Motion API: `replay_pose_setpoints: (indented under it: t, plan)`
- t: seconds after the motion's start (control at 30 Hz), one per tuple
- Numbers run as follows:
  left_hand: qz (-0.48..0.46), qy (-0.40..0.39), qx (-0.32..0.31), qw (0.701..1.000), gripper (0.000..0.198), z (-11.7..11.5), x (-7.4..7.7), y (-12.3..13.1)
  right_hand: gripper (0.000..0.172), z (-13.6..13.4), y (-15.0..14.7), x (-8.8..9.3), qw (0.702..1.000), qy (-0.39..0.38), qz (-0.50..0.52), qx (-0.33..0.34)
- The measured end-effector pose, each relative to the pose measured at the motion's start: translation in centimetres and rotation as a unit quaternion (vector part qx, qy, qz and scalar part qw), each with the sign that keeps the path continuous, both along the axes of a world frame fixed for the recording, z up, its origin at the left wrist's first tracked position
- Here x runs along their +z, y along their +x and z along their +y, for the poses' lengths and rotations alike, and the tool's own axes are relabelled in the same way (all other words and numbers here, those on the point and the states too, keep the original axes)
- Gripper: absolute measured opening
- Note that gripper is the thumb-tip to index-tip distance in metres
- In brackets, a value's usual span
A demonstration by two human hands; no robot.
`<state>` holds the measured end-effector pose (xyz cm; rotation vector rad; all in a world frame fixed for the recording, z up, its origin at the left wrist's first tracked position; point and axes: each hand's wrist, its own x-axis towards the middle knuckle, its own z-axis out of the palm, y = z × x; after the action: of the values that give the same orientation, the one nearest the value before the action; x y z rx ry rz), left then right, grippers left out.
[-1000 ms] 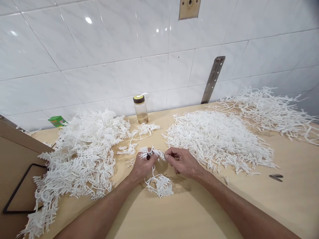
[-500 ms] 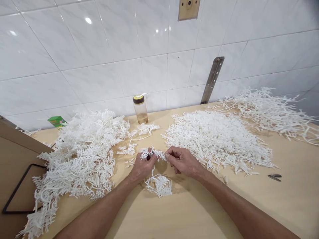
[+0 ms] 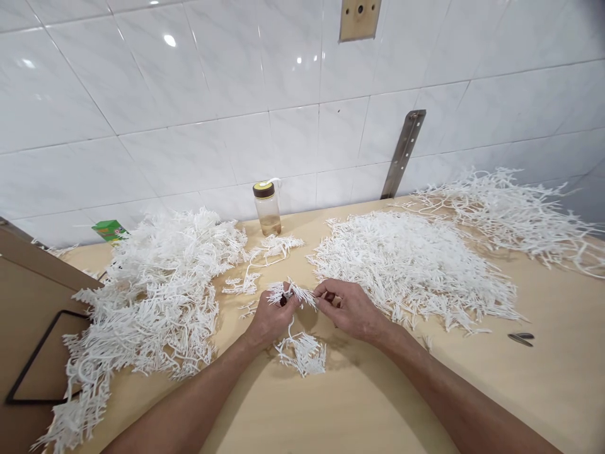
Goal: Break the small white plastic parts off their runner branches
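My left hand (image 3: 270, 318) is closed around a white branching plastic sprig (image 3: 295, 291), which fans out above the thumb and fingers. From the right, my right hand (image 3: 347, 309) pinches the tips of that sprig between thumb and fingertips. Below the hands hangs or lies a white branched cluster (image 3: 305, 354), close to the tabletop; a thin stem runs from it up toward the left hand. Just beyond the hands, loose white sprigs (image 3: 243, 284) lie on the wooden table (image 3: 359, 403).
A tall heap of white sprigs (image 3: 165, 290) stands left, a flatter pile (image 3: 411, 265) right, and longer branches (image 3: 515, 214) behind it. A lidded bottle (image 3: 268, 211) is near the wall. Small metal snips (image 3: 520, 339) lie right; a green carton (image 3: 109, 230) and cardboard box (image 3: 38, 321) are left.
The right hand's fingers have shifted slightly on the sprig's tips. The left hand keeps its hold, and the piles have not moved.
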<state>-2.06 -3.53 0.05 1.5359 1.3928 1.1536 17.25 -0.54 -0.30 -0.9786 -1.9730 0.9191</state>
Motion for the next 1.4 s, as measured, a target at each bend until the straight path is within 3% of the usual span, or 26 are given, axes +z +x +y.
replay_pose_setpoints:
  t: [0.17,0.33,0.43,0.6,0.87,1.17,1.4]
  plan:
    - [0.005,0.012,-0.011,1.0,0.024,0.0,-0.3,0.0,0.013,0.0,0.2,0.4,0.999,-0.007,-0.034,-0.002]
    - [0.006,0.018,-0.012,1.0,0.026,0.1,-0.2,0.1,0.009,-0.1,0.5,0.5,0.987,-0.158,0.005,0.015]
    - [-0.003,0.025,-0.003,1.0,0.021,0.2,-0.2,0.1,0.012,0.1,0.7,0.2,0.978,-0.206,0.021,0.025]
    - [-0.004,0.02,0.004,1.0,0.021,0.2,-0.1,0.1,0.016,0.3,0.8,0.2,0.975,-0.219,0.03,0.022]
    - [0.008,0.019,-0.01,1.0,0.019,0.2,-0.1,0.0,0.039,0.4,1.2,0.5,0.981,-0.19,0.002,0.039]
    - [-0.005,0.027,-0.01,1.0,0.019,0.3,-0.2,0.0,0.024,0.3,0.8,0.4,0.972,-0.232,-0.002,0.034]
    - [0.012,0.008,-0.014,1.0,0.02,0.4,-0.6,-0.2,0.013,0.2,0.3,-0.1,0.978,-0.209,-0.015,0.025]
